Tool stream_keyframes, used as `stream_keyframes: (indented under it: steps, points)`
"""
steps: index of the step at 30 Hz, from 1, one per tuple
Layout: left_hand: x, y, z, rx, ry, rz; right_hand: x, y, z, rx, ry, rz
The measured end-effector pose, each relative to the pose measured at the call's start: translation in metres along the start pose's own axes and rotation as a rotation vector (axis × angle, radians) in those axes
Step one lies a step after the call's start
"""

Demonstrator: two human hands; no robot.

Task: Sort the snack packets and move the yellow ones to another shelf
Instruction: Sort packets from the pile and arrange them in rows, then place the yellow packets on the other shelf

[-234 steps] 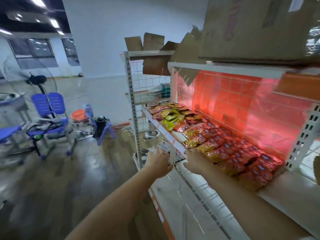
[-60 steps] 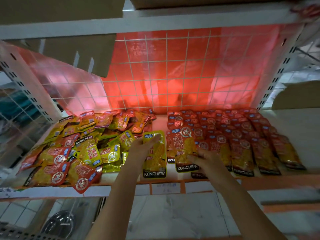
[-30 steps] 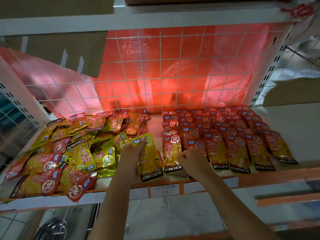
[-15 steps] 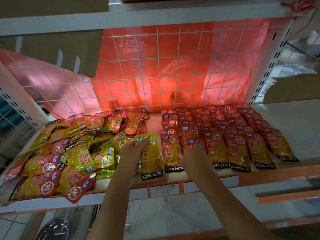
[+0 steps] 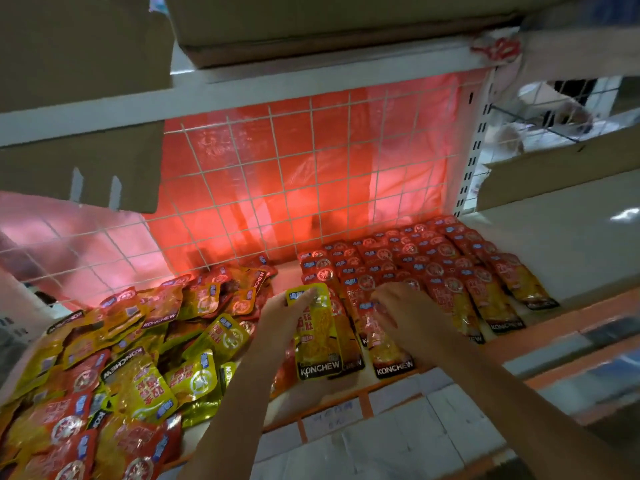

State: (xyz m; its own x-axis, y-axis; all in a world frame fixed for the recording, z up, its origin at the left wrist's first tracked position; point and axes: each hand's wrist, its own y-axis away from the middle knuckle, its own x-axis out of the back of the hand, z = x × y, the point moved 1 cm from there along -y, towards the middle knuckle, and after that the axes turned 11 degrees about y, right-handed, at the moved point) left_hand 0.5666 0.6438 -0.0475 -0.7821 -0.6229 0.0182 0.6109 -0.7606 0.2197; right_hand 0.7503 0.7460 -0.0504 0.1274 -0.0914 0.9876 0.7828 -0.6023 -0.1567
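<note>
Your hands work the snack shelf [image 5: 346, 407].
Left hand [image 5: 280, 318] grips a yellow KONCHEW packet [image 5: 317, 337]; right hand [image 5: 407, 311] presses flat, fingers spread, on red packets [image 5: 446, 265].

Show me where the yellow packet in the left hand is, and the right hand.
yellow packet [image 5: 318, 344]: head view, middle of its front.
right hand [image 5: 403, 311]: head view, back of the hand.

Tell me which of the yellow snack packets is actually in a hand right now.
The upright yellow KONCHEW packet at the shelf's centre front: the left hand grips its top-left edge. The other yellow packets lie loose in the mixed pile to its left.
</note>
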Motion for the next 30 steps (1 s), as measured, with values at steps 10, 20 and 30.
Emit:
stream_keyframes:
  steps: [10, 20, 30]
  points:
    - [-0.138, -0.010, 0.030, -0.020, -0.003, -0.479, 0.020, 0.080, 0.112, -0.349, -0.091, -0.086]
    - [-0.363, 0.032, 0.041, -0.100, -0.036, -0.847, 0.061, 0.199, 0.252, -0.795, 0.002, -0.103]
    - [-0.593, 0.080, 0.024, -0.052, 0.020, -0.936, 0.074, 0.311, 0.426, -0.932, 0.094, -0.128]
